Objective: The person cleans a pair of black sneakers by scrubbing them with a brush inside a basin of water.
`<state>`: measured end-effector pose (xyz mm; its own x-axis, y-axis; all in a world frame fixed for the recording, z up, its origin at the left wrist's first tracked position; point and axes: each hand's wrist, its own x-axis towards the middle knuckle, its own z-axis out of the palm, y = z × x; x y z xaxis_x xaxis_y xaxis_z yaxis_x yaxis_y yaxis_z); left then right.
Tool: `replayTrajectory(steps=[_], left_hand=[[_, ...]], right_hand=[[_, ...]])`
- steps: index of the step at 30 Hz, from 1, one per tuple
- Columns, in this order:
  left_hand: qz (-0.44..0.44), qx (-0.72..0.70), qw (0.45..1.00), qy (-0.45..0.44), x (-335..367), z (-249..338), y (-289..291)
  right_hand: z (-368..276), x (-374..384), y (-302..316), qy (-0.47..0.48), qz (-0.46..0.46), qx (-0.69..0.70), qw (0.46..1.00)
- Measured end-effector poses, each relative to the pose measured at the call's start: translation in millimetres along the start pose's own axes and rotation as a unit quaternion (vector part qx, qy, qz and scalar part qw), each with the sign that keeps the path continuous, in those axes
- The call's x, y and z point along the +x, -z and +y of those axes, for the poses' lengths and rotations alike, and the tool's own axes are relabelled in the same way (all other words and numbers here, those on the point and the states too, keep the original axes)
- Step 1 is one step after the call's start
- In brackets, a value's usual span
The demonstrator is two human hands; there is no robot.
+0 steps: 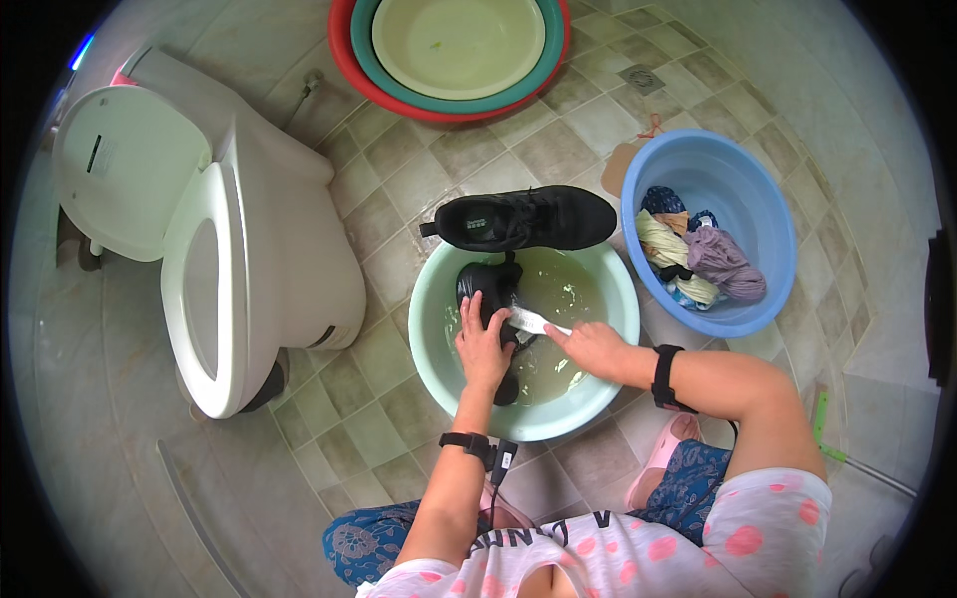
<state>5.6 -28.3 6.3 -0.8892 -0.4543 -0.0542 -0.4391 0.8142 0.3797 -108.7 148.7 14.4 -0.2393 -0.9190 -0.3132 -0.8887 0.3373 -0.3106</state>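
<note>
A black shoe (pixel 484 283) lies in the pale green basin (pixel 427 369), which holds cloudy water. My left hand (pixel 484 344) is closed on this shoe, its fingers spread over the upper. In my right hand (pixel 593 349) is the handle of a white scrub brush (pixel 525 319), whose head meets the shoe's side beside my left fingers. The bristles are hidden from view. A second black shoe (pixel 568 216) with laces rests across the far rim of the basin, its toe to the right.
A blue basin (pixel 773 224) with crumpled clothes (pixel 720 261) stands to the right. Stacked red, teal and cream basins (pixel 459 50) are at the far side. The toilet (pixel 289 239) is on the left, its lid up. A green-headed tool (pixel 822 424) lies at right, near a floor drain (pixel 641 79) farther off.
</note>
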Motion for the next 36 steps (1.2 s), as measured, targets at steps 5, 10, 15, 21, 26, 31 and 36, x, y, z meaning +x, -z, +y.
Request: replayTrajectory(steps=[5, 10, 15, 21, 26, 31, 36], left_hand=[[0.015, 0.01, 1.0, -0.01, 1, 1, -1], [0.007, 0.0, 1.0, -0.007, 1, -3, 2], [0.001, -0.004, 1.0, 0.002, 0, -6, 5], [0.004, -0.01, 1.0, -0.001, 2, -1, 2], [-0.003, -0.001, 1.0, -0.001, 2, -4, 4], [0.005, -0.014, 1.0, 0.002, 0, -5, 3], [0.007, -0.013, 1.0, -0.005, 2, 0, 0]], right_hand=[[12, 45, 11, -0.048, 0.079, -0.038, 0.995], [2, 38, 2, -0.048, 0.061, -0.017, 0.997], [-13, 2, 3, -0.011, -0.056, 0.033, 0.998], [9, 53, 15, -0.049, 0.064, -0.03, 0.996], [3, 30, 6, -0.022, 0.034, 0.002, 0.999], [0, 0, -2, -0.007, -0.015, -0.009, 1.0], [13, 53, 7, -0.034, 0.047, -0.031, 0.998]])
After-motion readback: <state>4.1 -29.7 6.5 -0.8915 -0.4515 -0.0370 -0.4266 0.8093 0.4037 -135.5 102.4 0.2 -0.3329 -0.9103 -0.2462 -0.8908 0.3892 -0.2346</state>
